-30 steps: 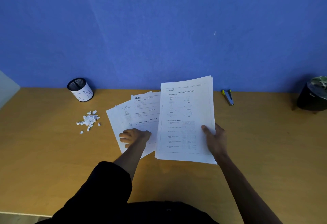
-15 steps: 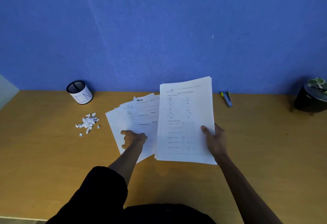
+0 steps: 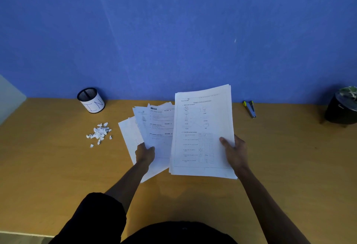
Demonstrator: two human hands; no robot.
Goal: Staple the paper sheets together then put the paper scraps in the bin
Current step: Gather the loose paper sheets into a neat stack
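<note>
Head view: paper scraps (image 3: 99, 133) on open desk (image 3: 48, 166), left of sheets (image 3: 152, 137).

plant pot (image 3: 342, 108): cut by right edge | worksheet print (image 3: 199, 128): too small to read

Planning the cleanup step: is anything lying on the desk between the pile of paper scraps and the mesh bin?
Nothing visible does. The paper scraps lie on bare desk just in front of the mesh bin, with only open wood between them. The loose sheets gripped by the left hand sit off to the right of that path.
</note>
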